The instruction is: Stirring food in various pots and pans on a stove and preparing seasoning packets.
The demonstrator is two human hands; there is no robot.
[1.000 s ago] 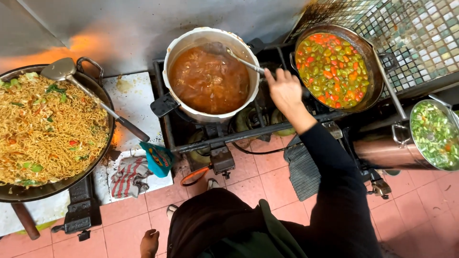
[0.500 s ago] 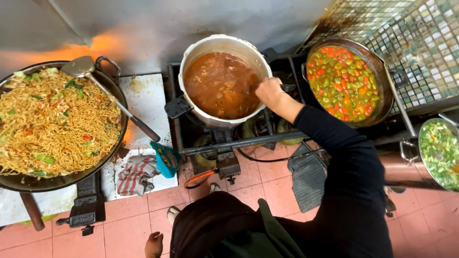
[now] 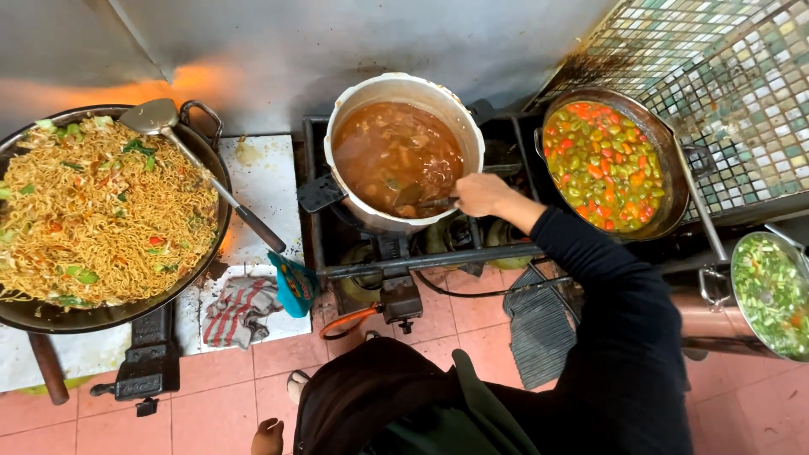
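R hand point(image 3: 480, 194) is gripping a spoon point(image 3: 419, 202), fingers wrapped round its handle, dipping into the pot point(image 3: 403, 156) of brown stew. L hand is out of view. Wok of noodles point(image 3: 101, 211) is sitting left of the pot.

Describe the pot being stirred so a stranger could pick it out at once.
Start at the black gas stove in the middle, between the big wok of noodles on the left and the dark pan of red and green vegetables on the right. The tall pale metal pot stands on it, where the right hand holds a spoon. It alone holds brown stew.
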